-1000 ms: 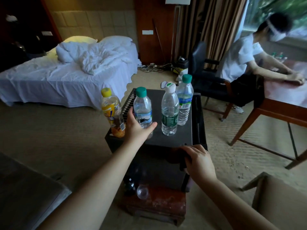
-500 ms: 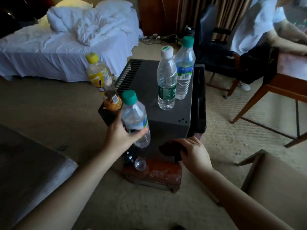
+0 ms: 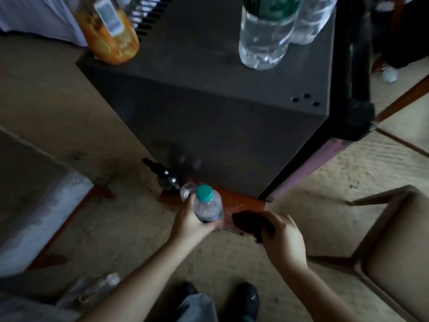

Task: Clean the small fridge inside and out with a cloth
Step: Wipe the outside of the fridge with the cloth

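The small dark fridge [image 3: 209, 108] stands on a low reddish wooden stand [image 3: 243, 202]. My left hand [image 3: 190, 223] grips a green-capped water bottle [image 3: 206, 206] low down, over the stand's front edge. My right hand [image 3: 284, 235] holds a dark cloth [image 3: 251, 223] beside it, near the stand's right corner. On the fridge top stand an orange drink bottle [image 3: 111, 31] at the left and two clear water bottles [image 3: 267, 36] at the right.
A dark bottle [image 3: 162, 174] and a clear bottle [image 3: 185, 192] lie on the stand's left end. The fridge's black door edge [image 3: 355, 73] runs along the right. A grey seat [image 3: 34, 205] is at the left, a brown chair [image 3: 394, 240] at the right. My shoes [image 3: 248, 300] are below.
My left hand has taken the green-capped bottle off the fridge top and lowered it to the stand. My right hand with the cloth has dropped too. The camera has tilted down.
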{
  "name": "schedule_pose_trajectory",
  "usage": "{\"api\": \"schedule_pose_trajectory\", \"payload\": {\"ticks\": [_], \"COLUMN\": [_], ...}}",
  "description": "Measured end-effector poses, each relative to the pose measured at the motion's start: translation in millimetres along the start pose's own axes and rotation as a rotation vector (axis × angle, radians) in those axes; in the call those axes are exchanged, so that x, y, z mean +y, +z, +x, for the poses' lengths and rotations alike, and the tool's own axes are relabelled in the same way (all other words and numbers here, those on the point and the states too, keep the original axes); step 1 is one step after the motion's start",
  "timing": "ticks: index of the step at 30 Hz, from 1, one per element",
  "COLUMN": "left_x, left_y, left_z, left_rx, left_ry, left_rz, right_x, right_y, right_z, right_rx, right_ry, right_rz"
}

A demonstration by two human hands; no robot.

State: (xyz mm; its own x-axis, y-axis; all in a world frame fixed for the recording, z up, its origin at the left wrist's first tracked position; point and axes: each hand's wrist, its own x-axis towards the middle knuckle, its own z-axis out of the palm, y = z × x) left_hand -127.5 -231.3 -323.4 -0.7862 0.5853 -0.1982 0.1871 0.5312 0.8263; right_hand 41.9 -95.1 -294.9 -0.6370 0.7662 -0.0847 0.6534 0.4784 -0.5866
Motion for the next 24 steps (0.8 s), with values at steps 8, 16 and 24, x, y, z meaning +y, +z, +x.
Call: {"api": "schedule_pose_trajectory", "payload": {"ticks": [8, 16, 24], "left_x": [-41.8, -38.1, -4.3], "left_y": [75.2, 81.7, 40.4], "left_z": [48.7, 68.0, 38.5], "left_rx": [0.227, 0.151, 0.141], "left_ry": [0.026, -0.094, 0.148], "left_rz": [-0.017, -0.004, 0.076], "right_x": [65.2, 43.0, 25.2], "right_y": [31.2, 26.0, 29.9], "right_z": [-3.7, 18.8, 32.9], "right_rx": [-0.028, -0.008, 0.027], "right_ry": [0.094, 0.021, 0.069], "right_rz": [-0.024, -0.052, -0.028]}}
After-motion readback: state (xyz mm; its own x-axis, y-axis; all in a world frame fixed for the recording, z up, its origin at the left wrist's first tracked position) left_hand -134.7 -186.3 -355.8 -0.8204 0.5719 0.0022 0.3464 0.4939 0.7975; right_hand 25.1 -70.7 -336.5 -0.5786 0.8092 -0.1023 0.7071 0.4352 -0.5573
